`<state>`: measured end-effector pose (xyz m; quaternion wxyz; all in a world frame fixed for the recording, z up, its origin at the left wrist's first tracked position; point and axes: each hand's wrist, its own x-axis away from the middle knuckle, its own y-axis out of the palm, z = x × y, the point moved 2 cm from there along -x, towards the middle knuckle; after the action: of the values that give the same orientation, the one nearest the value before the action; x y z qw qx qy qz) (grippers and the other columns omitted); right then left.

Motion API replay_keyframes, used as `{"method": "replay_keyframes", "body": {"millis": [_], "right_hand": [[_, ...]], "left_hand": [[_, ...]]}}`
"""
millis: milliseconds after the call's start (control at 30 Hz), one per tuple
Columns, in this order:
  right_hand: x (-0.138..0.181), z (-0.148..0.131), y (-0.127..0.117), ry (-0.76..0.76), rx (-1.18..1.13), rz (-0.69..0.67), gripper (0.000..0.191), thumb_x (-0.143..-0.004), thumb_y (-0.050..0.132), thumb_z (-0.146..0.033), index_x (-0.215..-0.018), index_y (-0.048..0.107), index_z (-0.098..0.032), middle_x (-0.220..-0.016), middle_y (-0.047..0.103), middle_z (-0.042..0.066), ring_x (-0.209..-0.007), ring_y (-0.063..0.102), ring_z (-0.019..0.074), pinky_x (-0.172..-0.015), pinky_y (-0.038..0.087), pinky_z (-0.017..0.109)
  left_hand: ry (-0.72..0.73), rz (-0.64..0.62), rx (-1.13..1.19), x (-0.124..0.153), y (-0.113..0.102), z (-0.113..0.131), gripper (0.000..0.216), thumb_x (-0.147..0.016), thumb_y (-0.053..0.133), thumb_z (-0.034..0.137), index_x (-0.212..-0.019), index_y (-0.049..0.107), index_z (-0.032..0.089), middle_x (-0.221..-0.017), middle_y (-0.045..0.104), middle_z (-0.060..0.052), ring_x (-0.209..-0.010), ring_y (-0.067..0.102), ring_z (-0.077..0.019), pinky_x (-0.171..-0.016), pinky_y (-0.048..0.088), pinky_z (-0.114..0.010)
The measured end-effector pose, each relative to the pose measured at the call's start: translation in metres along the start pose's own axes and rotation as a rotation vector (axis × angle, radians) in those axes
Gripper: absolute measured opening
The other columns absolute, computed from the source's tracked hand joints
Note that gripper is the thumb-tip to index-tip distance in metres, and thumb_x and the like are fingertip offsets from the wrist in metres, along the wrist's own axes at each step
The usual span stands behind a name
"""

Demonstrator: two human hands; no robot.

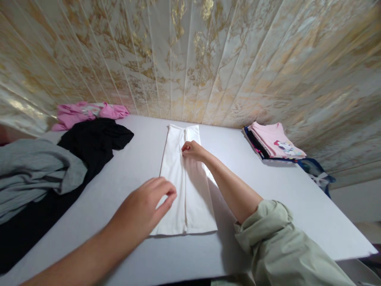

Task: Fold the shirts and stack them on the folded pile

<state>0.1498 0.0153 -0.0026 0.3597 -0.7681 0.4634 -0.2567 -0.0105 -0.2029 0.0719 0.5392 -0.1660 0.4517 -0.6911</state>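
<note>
Head view: the white garment (192, 186) lies flat at the centre of the table (297, 206), its long axis running from 12 to 6 o'clock, 12 being away from the person. A lengthwise fold line follows this axis; the narrower-looking end points to 12, the wider-looking end to 6.

The left hand (150, 194) is over the garment's edge at 7 o'clock, released, thumb and fingers curved with a gap between; contact cannot be determined. The right hand (193, 151) is at the fold line toward 12, fingertips drawn together; whether cloth is pinched between them cannot be determined.

Edges: the far end stands near the table's back edge, beside the patterned backdrop (184, 51). At 6 o'clock a strip of tabletop separates garment and front edge. Tabletop also shows toward 9, up to the black clothing (95, 139) and grey clothing (44, 171), and widely from 2 to 4, partly crossed by the right forearm. Pink clothing (71, 115) lies at 10; a folded stack (276, 141) sits at 2.
</note>
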Motion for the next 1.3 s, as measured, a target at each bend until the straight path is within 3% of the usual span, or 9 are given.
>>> {"method": "replay_keyframes", "body": {"millis": [100,200,333,467,667,967,1300], "right_hand": [[0.001,-0.003,-0.004,0.0,-0.084,-0.015,0.016,-0.076,0.06,-0.017,-0.089,0.068,-0.013,-0.077,0.063,0.0,-0.067,0.054,0.0106,-0.058,0.039,0.018],[0.001,-0.005,-0.004,0.004,-0.118,0.028,0.02,-0.077,0.051,-0.013,-0.087,0.069,-0.013,-0.074,0.063,-0.001,-0.069,0.054,0.0107,-0.061,0.039,0.018],[-0.001,-0.002,-0.002,0.022,-0.128,0.058,0.027,-0.075,0.045,-0.009,-0.085,0.07,-0.015,-0.07,0.063,-0.002,-0.068,0.054,0.0115,-0.062,0.04,0.019],[-0.001,0.003,-0.001,-0.003,-0.136,0.057,0.028,-0.072,0.047,-0.009,-0.084,0.072,-0.016,-0.07,0.064,-0.002,-0.067,0.054,0.0117,-0.062,0.04,0.019],[-0.003,0.006,0.001,-0.006,-0.186,0.024,0.027,-0.071,0.052,-0.012,-0.087,0.073,-0.015,-0.063,0.058,-0.004,-0.061,0.05,0.01,-0.055,0.036,0.018],[0.0,0.001,0.003,0.071,-0.434,0.021,0.009,-0.069,0.064,-0.015,-0.074,0.071,-0.014,-0.059,0.057,-0.005,-0.058,0.05,0.0081,-0.056,0.038,0.017],[0.001,-0.008,0.006,0.22,-0.402,0.057,0.015,-0.069,0.061,-0.011,-0.08,0.071,-0.014,-0.058,0.055,-0.005,-0.055,0.048,0.0082,-0.053,0.035,0.018]], "left_hand": [[-0.131,-0.053,-0.062,-0.059,0.006,-0.026,0.018,-0.088,0.045,0.026,-0.079,0.06,0.02,-0.079,0.064,-0.001,-0.076,0.06,-0.0171,-0.07,0.044,-0.027],[-0.299,-0.067,-0.164,-0.109,0.031,-0.052,0.015,-0.086,0.047,0.023,-0.083,0.061,0.02,-0.088,0.068,-0.003,-0.083,0.063,-0.018,-0.073,0.044,-0.026],[-0.441,-0.051,-0.227,-0.142,0.063,-0.069,0.02,-0.082,0.053,0.028,-0.094,0.063,0.015,-0.102,0.067,-0.015,-0.092,0.066,-0.0272,-0.076,0.047,-0.033],[-0.532,-0.043,-0.243,-0.151,0.071,-0.076,0.032,-0.078,0.057,0.029,-0.104,0.063,0.011,-0.108,0.066,-0.023,-0.097,0.066,-0.0335,-0.075,0.048,-0.036],[-0.532,-0.042,-0.11,-0.151,0.063,-0.091,0.015,-0.075,0.055,0.026,-0.075,0.068,0.017,-0.08,0.072,-0.009,-0.08,0.067,-0.0239,-0.07,0.047,-0.029],[-0.492,0.015,0.13,-0.14,0.057,-0.104,0.019,-0.077,0.051,0.024,-0.081,0.067,0.015,-0.068,0.068,-0.001,-0.063,0.061,-0.0149,-0.06,0.045,-0.023],[-0.429,0.042,0.106,-0.14,0.064,-0.106,0.014,-0.079,0.054,0.025,-0.078,0.066,0.018,-0.084,0.072,-0.004,-0.079,0.064,-0.0176,-0.071,0.045,-0.024]]}}
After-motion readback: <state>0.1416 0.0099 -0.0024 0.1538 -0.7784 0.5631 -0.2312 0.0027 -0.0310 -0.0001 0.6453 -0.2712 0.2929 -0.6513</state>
